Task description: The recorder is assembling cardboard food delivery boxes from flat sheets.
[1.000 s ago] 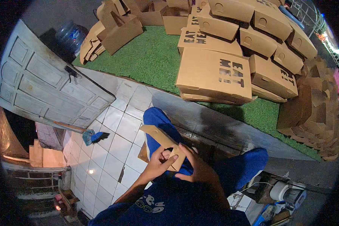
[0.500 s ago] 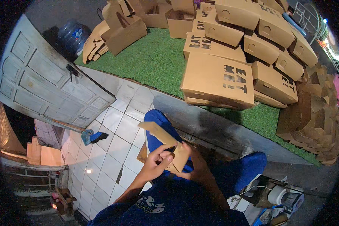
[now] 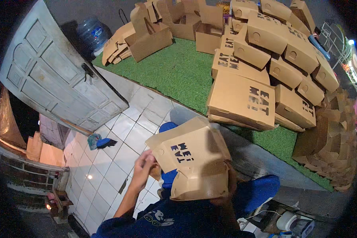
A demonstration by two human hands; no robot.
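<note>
A brown cardboard food box point(image 3: 200, 148), with dark lettering printed on its lid, is held in front of my lap with the lid raised from the tray-like lower part. My right hand point(image 3: 231, 183) grips it along the right side; most of those fingers are in shadow or behind the cardboard. Beside the lid's left edge is my left hand point(image 3: 142, 164), its fingers loosely bent and parted with nothing between them. Whether its fingertips touch the flap is hard to see.
Ahead, a raised ledge with green artificial turf point(image 3: 178, 67) carries stacked closed boxes point(image 3: 242, 99), open boxes point(image 3: 148, 41) and nested unfolded cartons point(image 3: 325, 146). Left are a white door point(image 3: 59, 79), a blue broom point(image 3: 105, 143) and a water jug point(image 3: 93, 33). An appliance point(image 3: 287, 220) stands lower right.
The cardboard, earlier narrow and folded between both hands, has turned and now shows its printed lid and lower part. My left hand has moved left off it; the view has shifted slightly.
</note>
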